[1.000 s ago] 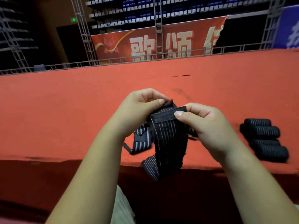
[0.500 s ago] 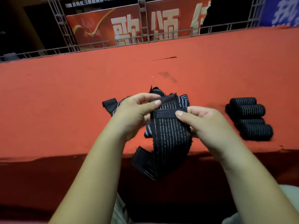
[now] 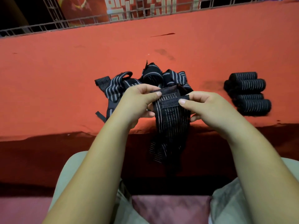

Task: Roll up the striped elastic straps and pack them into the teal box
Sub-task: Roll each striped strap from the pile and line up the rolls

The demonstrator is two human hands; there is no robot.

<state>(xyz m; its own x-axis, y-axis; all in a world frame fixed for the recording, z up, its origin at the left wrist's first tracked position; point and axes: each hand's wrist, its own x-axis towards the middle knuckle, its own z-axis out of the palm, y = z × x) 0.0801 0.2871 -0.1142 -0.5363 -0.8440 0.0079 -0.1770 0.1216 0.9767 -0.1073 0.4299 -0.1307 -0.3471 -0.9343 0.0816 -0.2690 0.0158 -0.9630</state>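
Left hand [image 3: 137,102] and right hand [image 3: 210,107] pinching top edge of black pale-striped elastic strap [image 3: 171,122], hanging over near edge of red cloth surface [image 3: 56,81]; loose strap pile [image 3: 161,75] behind, rolled straps [image 3: 247,92] right.

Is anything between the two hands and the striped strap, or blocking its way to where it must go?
Nothing stands between them: the left hand and the right hand pinch the top end of the striped strap directly. The teal box is not in view, so the way to it cannot be judged.
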